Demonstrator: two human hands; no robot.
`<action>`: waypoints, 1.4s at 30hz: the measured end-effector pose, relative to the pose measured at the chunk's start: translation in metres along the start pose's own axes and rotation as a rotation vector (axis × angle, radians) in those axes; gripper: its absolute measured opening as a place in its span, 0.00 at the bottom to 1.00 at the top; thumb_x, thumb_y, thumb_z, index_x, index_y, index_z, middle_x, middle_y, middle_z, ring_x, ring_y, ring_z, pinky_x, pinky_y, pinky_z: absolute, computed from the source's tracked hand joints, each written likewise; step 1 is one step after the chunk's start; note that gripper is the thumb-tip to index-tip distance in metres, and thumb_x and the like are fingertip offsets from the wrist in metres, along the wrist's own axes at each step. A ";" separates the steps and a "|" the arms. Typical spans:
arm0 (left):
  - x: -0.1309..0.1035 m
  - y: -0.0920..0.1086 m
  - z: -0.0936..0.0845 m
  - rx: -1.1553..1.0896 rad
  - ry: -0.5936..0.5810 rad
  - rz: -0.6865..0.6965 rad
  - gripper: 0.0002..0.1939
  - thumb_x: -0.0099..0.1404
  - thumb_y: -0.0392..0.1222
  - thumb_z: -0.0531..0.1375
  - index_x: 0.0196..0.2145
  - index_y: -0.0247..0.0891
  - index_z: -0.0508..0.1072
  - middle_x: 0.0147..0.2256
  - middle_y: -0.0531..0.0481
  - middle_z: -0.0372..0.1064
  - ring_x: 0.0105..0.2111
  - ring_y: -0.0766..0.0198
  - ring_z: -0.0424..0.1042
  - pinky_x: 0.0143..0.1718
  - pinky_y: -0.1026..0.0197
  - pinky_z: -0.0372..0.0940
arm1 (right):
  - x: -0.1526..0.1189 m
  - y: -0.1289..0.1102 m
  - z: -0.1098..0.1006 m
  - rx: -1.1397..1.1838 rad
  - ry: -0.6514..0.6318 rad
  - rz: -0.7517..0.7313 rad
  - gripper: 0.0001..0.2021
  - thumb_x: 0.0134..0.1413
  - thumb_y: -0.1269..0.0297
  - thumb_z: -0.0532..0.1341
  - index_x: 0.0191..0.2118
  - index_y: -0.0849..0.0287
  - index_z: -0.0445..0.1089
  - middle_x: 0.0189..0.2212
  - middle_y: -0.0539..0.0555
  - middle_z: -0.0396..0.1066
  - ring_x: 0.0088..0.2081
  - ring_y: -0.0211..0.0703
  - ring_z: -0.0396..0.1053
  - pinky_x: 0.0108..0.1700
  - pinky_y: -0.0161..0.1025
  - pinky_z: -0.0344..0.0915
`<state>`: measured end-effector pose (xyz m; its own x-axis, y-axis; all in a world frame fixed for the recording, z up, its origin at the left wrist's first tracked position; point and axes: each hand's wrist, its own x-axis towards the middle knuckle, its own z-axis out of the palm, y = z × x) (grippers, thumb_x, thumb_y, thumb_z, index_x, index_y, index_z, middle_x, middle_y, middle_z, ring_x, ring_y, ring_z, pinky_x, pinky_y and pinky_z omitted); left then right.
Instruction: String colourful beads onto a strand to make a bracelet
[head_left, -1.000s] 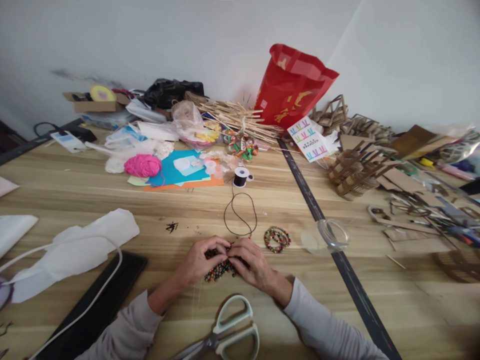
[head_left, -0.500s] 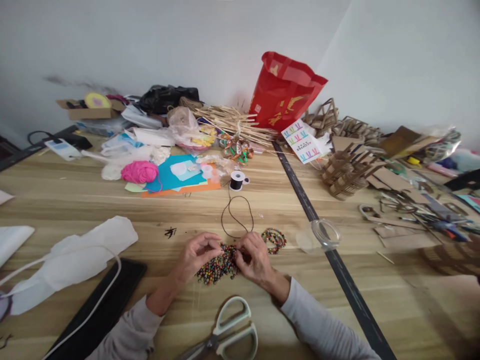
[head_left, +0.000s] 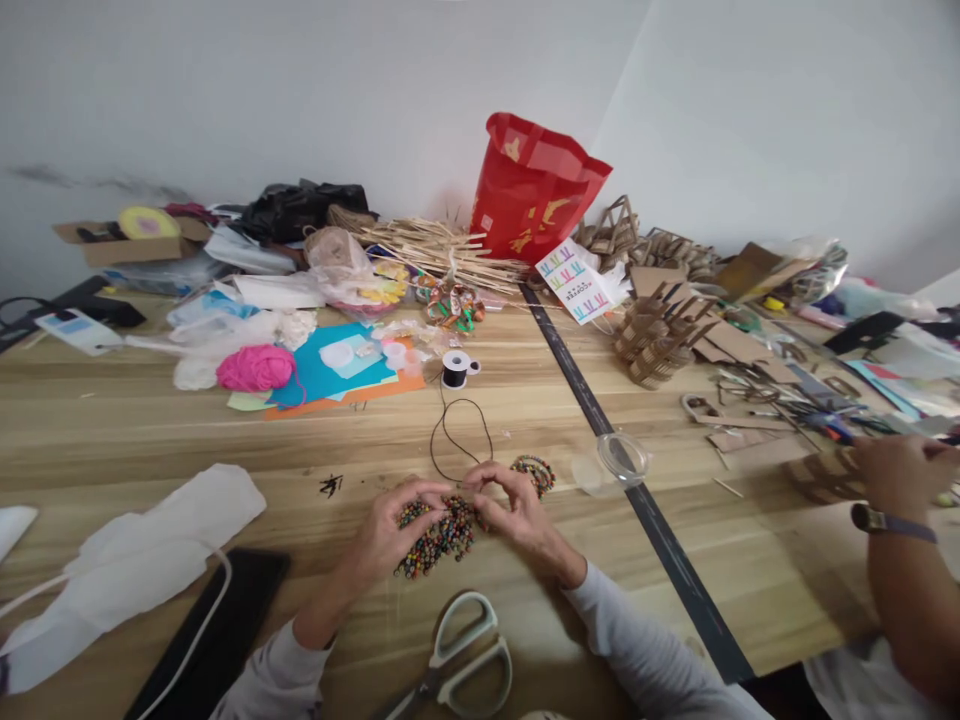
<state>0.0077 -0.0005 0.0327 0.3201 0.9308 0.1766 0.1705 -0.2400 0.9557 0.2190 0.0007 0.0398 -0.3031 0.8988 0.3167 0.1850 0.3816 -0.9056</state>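
A loose pile of small multicoloured beads [head_left: 439, 545] lies on the table between my hands. My left hand [head_left: 396, 530] is at the left edge of the pile, thumb and fingers pinched; what is between them is too small to make out. Over the right side of the pile, my right hand [head_left: 516, 512] pinches the thin black cord [head_left: 433, 450], which loops back to a white spool [head_left: 454, 370]. Behind the right hand rests a beaded bracelet coil [head_left: 538, 474]. White-handled scissors [head_left: 469, 655] lie close in front of me.
A clear round container [head_left: 622, 460] sits right of the bracelets. Pink yarn [head_left: 256, 368], a red bag [head_left: 536, 190] and woven brown baskets [head_left: 652, 345] stand farther back. At far right, another person's hand [head_left: 904, 475] touches a brown woven piece. White sheeting [head_left: 172, 535] lies left.
The view has swung slightly right, bringing the other person's hand and arm into sight. My hands stay at the beads, with the right hand's fingers now less curled.
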 end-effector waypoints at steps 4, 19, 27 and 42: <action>0.006 0.005 0.002 0.064 0.011 0.046 0.09 0.61 0.38 0.62 0.40 0.38 0.78 0.32 0.49 0.76 0.32 0.61 0.74 0.41 0.59 0.68 | 0.006 -0.006 0.005 -0.049 -0.156 0.000 0.09 0.57 0.60 0.64 0.39 0.60 0.71 0.28 0.50 0.70 0.28 0.36 0.67 0.32 0.32 0.65; 0.005 -0.004 0.001 0.317 -0.015 0.012 0.11 0.60 0.33 0.60 0.41 0.40 0.78 0.31 0.50 0.78 0.35 0.58 0.76 0.42 0.59 0.68 | 0.010 0.023 0.009 -0.202 -0.214 -0.246 0.07 0.64 0.65 0.58 0.36 0.60 0.71 0.30 0.53 0.71 0.30 0.37 0.69 0.33 0.32 0.65; 0.000 -0.010 0.001 0.368 0.007 -0.006 0.10 0.60 0.34 0.59 0.38 0.40 0.78 0.34 0.49 0.79 0.36 0.59 0.75 0.43 0.59 0.67 | 0.000 0.037 0.023 -0.258 -0.120 -0.325 0.08 0.65 0.67 0.55 0.36 0.59 0.69 0.33 0.56 0.71 0.35 0.41 0.69 0.37 0.35 0.67; -0.001 -0.023 -0.008 0.467 -0.081 0.135 0.08 0.63 0.34 0.58 0.29 0.38 0.77 0.29 0.49 0.71 0.35 0.60 0.68 0.39 0.59 0.65 | -0.002 0.046 0.028 -0.201 -0.002 -0.301 0.07 0.64 0.67 0.55 0.34 0.58 0.68 0.28 0.53 0.68 0.32 0.41 0.66 0.34 0.36 0.65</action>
<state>-0.0038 0.0063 0.0121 0.4367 0.8628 0.2548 0.5164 -0.4723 0.7143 0.2016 0.0102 -0.0108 -0.3735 0.7393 0.5602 0.2676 0.6642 -0.6981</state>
